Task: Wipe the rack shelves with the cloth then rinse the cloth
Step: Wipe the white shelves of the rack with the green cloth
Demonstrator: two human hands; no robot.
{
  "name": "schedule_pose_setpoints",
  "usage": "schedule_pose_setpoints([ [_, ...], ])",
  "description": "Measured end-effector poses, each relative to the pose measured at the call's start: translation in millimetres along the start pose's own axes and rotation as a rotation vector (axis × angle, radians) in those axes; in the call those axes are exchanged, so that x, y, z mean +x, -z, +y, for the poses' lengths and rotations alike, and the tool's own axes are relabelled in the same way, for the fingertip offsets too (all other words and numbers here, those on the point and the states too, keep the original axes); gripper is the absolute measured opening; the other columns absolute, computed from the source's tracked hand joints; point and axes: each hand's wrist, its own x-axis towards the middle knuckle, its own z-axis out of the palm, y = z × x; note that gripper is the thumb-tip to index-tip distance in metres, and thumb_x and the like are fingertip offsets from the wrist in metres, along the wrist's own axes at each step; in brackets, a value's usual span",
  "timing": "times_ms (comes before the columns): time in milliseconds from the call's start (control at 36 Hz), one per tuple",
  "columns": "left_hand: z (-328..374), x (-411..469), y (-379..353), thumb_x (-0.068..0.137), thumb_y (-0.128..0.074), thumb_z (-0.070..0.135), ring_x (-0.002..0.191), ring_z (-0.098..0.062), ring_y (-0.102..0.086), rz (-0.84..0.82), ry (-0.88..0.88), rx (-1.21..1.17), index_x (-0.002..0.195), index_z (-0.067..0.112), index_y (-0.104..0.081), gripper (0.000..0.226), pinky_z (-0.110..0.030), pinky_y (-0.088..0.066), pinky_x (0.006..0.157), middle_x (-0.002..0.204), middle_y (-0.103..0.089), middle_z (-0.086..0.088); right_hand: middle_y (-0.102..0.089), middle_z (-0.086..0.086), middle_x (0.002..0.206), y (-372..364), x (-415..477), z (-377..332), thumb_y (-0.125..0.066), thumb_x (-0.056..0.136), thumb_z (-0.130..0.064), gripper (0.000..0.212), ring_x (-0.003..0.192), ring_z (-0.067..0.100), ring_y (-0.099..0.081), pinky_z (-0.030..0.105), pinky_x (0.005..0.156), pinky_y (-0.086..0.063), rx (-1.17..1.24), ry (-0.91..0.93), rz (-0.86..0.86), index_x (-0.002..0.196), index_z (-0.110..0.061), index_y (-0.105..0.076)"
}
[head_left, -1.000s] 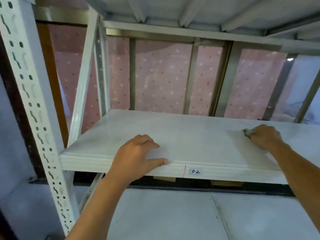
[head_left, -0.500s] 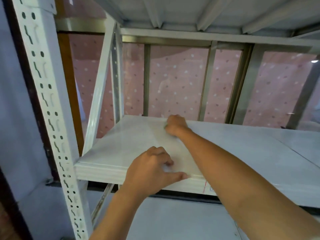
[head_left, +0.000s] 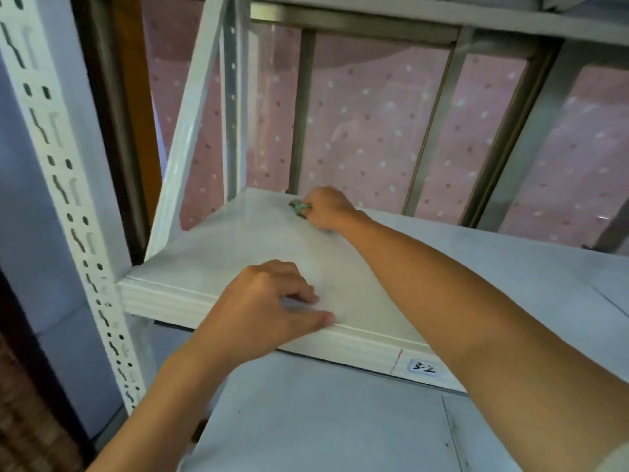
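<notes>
Cloth [head_left: 299, 207] bunched in right hand [head_left: 328, 207] fingers at shelf [head_left: 211, 267] rear, orientation unclear; left hand [head_left: 262, 311] flat, empty.

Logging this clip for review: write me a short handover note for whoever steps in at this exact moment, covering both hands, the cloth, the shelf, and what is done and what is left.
Right hand: closed on the green cloth, pressing it onto the white shelf near its far left corner.
Left hand: empty, resting on the shelf's front edge, fingers on top, bracing.
Shelf: the one with the tag reading 3-2 on its front lip.
Done: wiping of this shelf is under way; how much is covered cannot be told.
Left: finish this shelf, wipe the lower shelf, then rinse the cloth.
</notes>
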Motion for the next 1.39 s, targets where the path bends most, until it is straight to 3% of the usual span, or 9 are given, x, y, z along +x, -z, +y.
schedule_pose_setpoints([
  [278,8.2,0.0,-1.5,0.068,-0.062,0.072,0.088,0.005,-0.066,0.013,0.071,-0.003,0.08,0.028,-0.081,0.05,-0.012,-0.05,0.078,0.091,-0.069,0.022,-0.065,0.02,0.119,53.7,-106.5,255.7,-0.046,0.096,-0.051,0.052,0.105,0.038,-0.062,0.037,0.09,-0.049,-0.143,-0.545,0.067,0.113,-0.006,-0.069],
  [472,35.3,10.9,-34.8,0.086,-0.053,0.065,0.078,-0.006,-0.061,0.068,-0.025,0.195,0.077,0.029,-0.073,0.042,-0.036,-0.054,0.065,0.082,-0.063,0.018,-0.067,0.019,0.115,81.6,-191.0,324.7,-0.045,0.097,-0.051,0.05,0.099,0.036,-0.062,0.032,0.08,-0.046,-0.214,-0.63,0.095,0.112,-0.013,-0.072],
  [583,70.7,13.0,-69.5,0.089,-0.053,0.059,0.084,-0.002,-0.061,0.069,-0.064,0.154,0.078,0.031,-0.072,0.036,-0.034,-0.054,0.065,0.085,-0.063,0.02,-0.069,0.012,0.115,91.1,-213.1,325.7,-0.043,0.096,-0.053,0.045,0.098,0.034,-0.063,0.029,0.077,-0.047,-0.244,-0.551,0.042,0.111,-0.024,-0.074],
  [778,92.1,10.2,-92.8,0.09,-0.049,0.061,0.084,-0.002,-0.059,0.019,-0.09,0.195,0.082,0.033,-0.072,0.037,-0.026,-0.051,0.065,0.087,-0.063,0.022,-0.067,-0.004,0.128,112.8,-279.5,308.6,-0.06,0.091,-0.044,0.03,0.112,0.024,-0.061,0.031,0.093,-0.048,-0.194,-0.38,-0.042,0.12,-0.039,-0.069],
  [861,94.9,7.9,-94.4,0.09,-0.05,0.058,0.083,-0.003,-0.06,0.027,-0.131,0.27,0.083,0.031,-0.073,0.037,-0.023,-0.049,0.064,0.088,-0.065,0.021,-0.069,-0.005,0.124,118.1,-314.4,302.1,-0.063,0.09,-0.041,0.031,0.109,0.022,-0.062,0.027,0.088,-0.045,-0.213,-0.372,-0.043,0.121,-0.037,-0.069],
  [972,91.5,-1.8,-90.0,0.092,-0.054,0.053,0.083,-0.009,-0.062,0.086,-0.166,0.292,0.082,0.027,-0.073,0.034,-0.028,-0.052,0.063,0.088,-0.067,0.018,-0.071,-0.001,0.118,117.6,-355.1,288.1,-0.056,0.095,-0.041,0.027,0.1,0.027,-0.064,0.033,0.085,-0.051,-0.326,-0.457,0.017,0.115,-0.036,-0.072],
  [1139,76.0,-26.8,-61.9,0.092,-0.059,0.042,0.086,-0.015,-0.068,0.108,-0.214,0.354,0.096,0.019,-0.078,0.03,-0.03,-0.056,0.071,0.099,-0.074,0.009,-0.06,0.0,0.077,102.9,-389.5,241.0,-0.045,0.093,-0.037,0.027,0.069,0.021,-0.051,0.03,0.064,-0.041,-0.429,-0.629,0.081,0.09,-0.028,-0.071],
  [1278,50.7,-53.1,-20.6,0.09,-0.065,0.033,0.095,-0.017,-0.069,0.103,-0.194,0.437,0.104,0.019,-0.078,0.024,-0.034,-0.059,0.078,0.106,-0.075,0.006,-0.053,-0.001,0.067,78.3,-393.8,193.2,-0.045,0.086,-0.036,0.029,0.064,0.024,-0.055,0.037,0.067,-0.054,-0.362,-0.635,0.193,0.084,-0.025,-0.072],
  [1389,25.4,-73.3,15.7,0.089,-0.068,0.03,0.101,-0.018,-0.069,0.087,-0.16,0.495,0.11,0.016,-0.077,0.026,-0.033,-0.059,0.083,0.113,-0.075,0.002,-0.059,0.003,0.075,70.3,-372.2,111.8,-0.051,0.091,-0.029,0.022,0.069,0.024,-0.052,0.03,0.061,-0.045,-0.283,-0.569,0.195,0.086,-0.024,-0.072],
])
